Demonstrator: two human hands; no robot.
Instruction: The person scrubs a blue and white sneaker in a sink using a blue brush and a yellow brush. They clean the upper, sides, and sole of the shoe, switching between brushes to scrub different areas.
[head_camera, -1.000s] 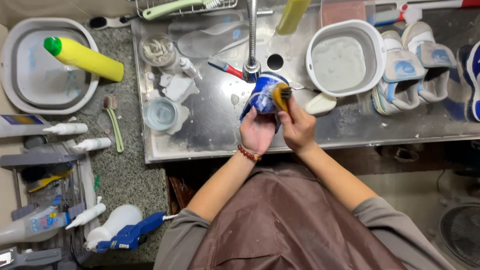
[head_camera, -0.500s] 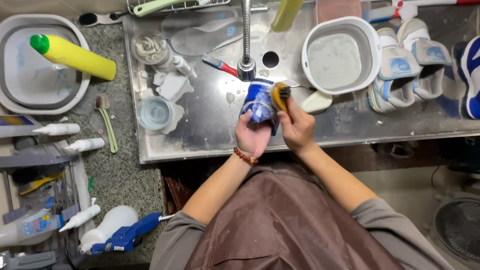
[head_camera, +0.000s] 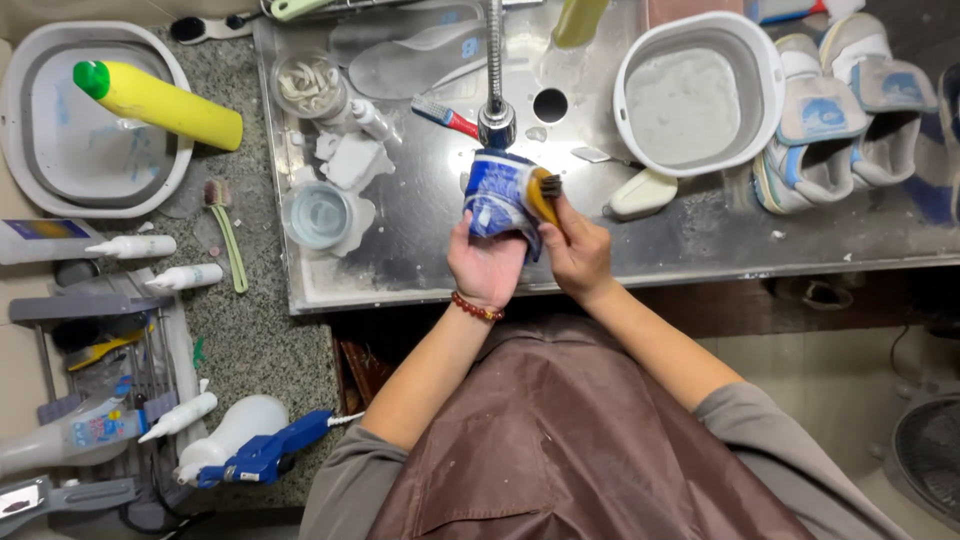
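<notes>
Far left of the grip, a yellow bottle with a green cap lies across a grey basin on the speckled worktop. Nearer, a small brush with a green handle lies beside the steel sink, and a clear cup stands inside it. A red-and-blue toothbrush lies just up and left of the grip, by the tap.

The left hand is clamped from below on a blue-and-white shoe, held up over the sink right under the tap. A red bead bracelet rings that wrist. The right hand, touching the shoe's right side, is closed on a yellow brush whose dark bristles press against the shoe.

Right of the grip lies a pale soap-like block, then a white tub of cloudy water, and beyond it a pair of sneakers with blue trim.
</notes>
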